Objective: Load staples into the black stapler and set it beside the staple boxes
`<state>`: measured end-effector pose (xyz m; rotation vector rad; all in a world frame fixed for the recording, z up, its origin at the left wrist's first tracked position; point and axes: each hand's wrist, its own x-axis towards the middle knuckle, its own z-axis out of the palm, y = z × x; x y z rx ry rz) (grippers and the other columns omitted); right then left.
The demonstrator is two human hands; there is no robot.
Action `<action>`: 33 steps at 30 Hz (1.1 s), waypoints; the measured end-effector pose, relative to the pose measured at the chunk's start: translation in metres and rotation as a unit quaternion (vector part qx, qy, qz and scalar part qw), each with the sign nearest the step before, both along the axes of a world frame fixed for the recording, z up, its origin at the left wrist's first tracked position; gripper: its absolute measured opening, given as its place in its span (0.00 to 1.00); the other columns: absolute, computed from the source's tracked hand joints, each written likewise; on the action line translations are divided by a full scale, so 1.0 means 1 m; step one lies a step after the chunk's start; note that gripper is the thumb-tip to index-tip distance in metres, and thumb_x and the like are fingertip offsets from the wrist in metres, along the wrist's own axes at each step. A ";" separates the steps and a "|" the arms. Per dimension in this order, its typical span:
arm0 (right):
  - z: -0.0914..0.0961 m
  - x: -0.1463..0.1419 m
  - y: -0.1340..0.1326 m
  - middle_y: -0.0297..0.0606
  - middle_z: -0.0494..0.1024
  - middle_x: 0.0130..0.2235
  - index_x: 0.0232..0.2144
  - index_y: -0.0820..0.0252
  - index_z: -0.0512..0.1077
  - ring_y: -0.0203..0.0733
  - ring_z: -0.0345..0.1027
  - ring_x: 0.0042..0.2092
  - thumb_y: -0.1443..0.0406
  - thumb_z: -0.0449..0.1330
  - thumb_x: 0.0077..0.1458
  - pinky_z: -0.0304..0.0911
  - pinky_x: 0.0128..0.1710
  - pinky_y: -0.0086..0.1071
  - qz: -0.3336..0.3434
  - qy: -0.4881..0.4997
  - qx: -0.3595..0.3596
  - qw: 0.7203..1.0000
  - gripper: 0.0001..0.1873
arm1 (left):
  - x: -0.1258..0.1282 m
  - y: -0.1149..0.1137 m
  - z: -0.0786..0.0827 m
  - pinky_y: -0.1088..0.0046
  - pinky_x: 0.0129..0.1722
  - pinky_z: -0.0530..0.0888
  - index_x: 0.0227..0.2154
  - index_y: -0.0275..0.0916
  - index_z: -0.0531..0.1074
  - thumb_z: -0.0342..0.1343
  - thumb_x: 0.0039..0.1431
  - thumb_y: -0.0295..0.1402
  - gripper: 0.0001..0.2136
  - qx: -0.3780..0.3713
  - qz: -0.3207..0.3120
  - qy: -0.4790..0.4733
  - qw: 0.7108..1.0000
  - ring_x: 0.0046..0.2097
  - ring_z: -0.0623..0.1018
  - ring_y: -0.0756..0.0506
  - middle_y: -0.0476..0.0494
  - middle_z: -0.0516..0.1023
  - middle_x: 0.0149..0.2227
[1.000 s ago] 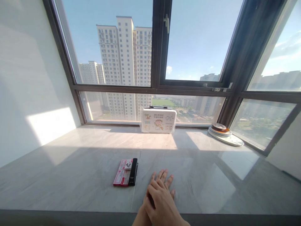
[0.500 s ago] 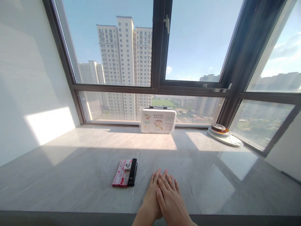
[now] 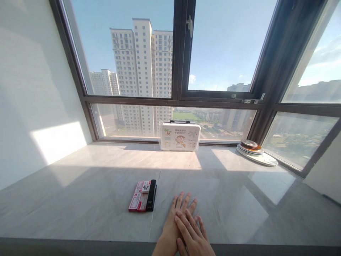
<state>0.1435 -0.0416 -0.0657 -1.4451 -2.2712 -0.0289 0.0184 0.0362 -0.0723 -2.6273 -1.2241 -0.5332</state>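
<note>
My left hand (image 3: 171,221) lies flat on the grey marble-look sill (image 3: 87,209) with its fingers stretched forward and spread. Across its back rests my right hand (image 3: 194,234), palm down, its fingers extended over the left knuckles. Neither hand holds anything. To their left, apart from them, several pink-and-white small boxes (image 3: 137,202) lie side by side. Against the boxes' right side lies a long black object (image 3: 151,195) that looks like a stapler, with a silvery edge on its right.
A white case (image 3: 180,138) with cartoon prints and a dark handle stands upright against the window (image 3: 128,101). Stacked plates (image 3: 255,156) sit in the far right corner. A white wall (image 3: 26,106) bounds the left side, and the sill's front edge (image 3: 80,239) runs near me.
My right hand has slid back toward me over the left hand, uncovering more of the left fingers, which are spread wider. The boxes and case stay in place; the view shifts very slightly.
</note>
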 end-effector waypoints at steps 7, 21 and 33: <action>0.009 -0.026 -0.011 0.30 0.77 0.57 0.57 0.40 0.72 0.46 0.65 0.63 0.54 0.46 0.69 0.49 0.68 0.42 0.019 0.025 0.048 0.998 0.22 | 0.003 0.016 -0.013 0.54 0.64 0.62 0.69 0.59 0.47 0.46 0.68 0.48 0.28 -0.020 0.004 -0.006 1.000 0.69 0.58 0.36 0.53 0.54 0.71; 0.075 0.000 0.047 0.31 0.54 0.70 0.66 0.39 0.58 0.45 0.42 0.72 0.56 0.42 0.70 0.37 0.69 0.55 -0.024 0.031 -0.156 0.987 0.25 | 0.004 -0.026 0.040 0.44 0.67 0.51 0.70 0.48 0.28 0.44 0.69 0.37 0.35 -0.034 -0.049 0.042 0.997 0.71 0.51 0.33 0.44 0.44 0.73; 0.001 -0.021 0.015 0.36 0.54 0.70 0.68 0.47 0.56 0.60 0.51 0.69 0.47 0.50 0.63 0.58 0.64 0.54 -0.035 0.015 -0.094 0.995 0.35 | -0.002 0.002 0.005 0.52 0.64 0.62 0.69 0.60 0.42 0.47 0.69 0.38 0.30 0.003 -0.022 0.027 0.999 0.70 0.57 0.36 0.56 0.50 0.72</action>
